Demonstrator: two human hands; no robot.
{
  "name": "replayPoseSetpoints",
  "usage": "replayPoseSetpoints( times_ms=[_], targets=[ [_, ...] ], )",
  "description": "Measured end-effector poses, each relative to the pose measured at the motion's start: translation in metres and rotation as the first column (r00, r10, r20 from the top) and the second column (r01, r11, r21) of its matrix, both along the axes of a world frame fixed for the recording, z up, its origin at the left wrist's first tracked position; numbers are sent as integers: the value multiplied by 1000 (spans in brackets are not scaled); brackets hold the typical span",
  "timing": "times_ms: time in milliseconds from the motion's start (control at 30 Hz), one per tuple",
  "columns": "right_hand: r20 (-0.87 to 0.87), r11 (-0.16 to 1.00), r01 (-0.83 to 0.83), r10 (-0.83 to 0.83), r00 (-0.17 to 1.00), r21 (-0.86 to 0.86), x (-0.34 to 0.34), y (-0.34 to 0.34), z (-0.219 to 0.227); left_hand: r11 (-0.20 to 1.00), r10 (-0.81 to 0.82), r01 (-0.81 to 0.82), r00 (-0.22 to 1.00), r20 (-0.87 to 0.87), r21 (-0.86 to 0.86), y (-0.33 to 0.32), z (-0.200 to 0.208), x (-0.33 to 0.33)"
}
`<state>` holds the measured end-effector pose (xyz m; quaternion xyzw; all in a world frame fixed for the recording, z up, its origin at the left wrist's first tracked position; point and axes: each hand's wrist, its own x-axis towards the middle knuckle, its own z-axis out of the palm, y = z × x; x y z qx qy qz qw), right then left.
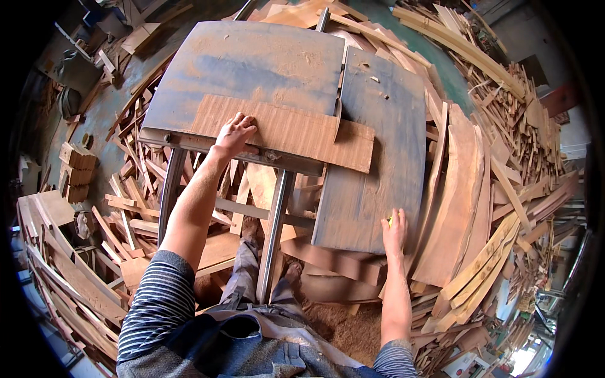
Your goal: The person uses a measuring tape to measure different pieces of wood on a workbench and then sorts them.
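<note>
A reddish-brown wooden board [296,129] lies across the saw table [252,63], its right end reaching over onto the sliding side table [378,195]. My left hand [236,133] is on the board's near edge, fingers bent over the top and thumb along the front side. A saw blade [339,113] stands up at the gap between the two tables, touching or very close to the board; which of these I cannot tell. At the side table's near right corner, my right hand [394,232] is closed around a small yellow thing [390,222], mostly hidden by the fingers.
Sawdust and small wood chips [375,79] lie on the tabletops. Long planks [457,195] are stacked close on the right, with offcuts heaped beyond. More scrap wood [135,208] piles up under the table and at left. A metal leg [275,233] stands between my feet.
</note>
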<state>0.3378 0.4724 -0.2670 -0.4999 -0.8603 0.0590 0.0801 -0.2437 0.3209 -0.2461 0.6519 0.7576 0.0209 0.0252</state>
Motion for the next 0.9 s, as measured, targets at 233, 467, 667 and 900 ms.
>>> replayPoseSetpoints(
  times_ms=[233, 467, 667, 900],
  targets=[
    [49, 1000, -2, 2, 999, 0, 0, 1, 1, 999, 6, -6, 1000, 8, -34, 34, -11, -26],
    [51, 1000, 24, -23, 998, -19, 1, 1, 1, 999, 37, -36, 999, 23, -10, 60, -11, -34],
    [49, 999, 2, 0, 999, -44, -4, 5, 2, 988, 31, -43, 996, 83, 151, 61, -22, -42],
    [42, 997, -71, 72, 996, -34, 0, 44, 4, 957, 62, -82, 995, 78, 279, 30, -22, -8]
  ],
)
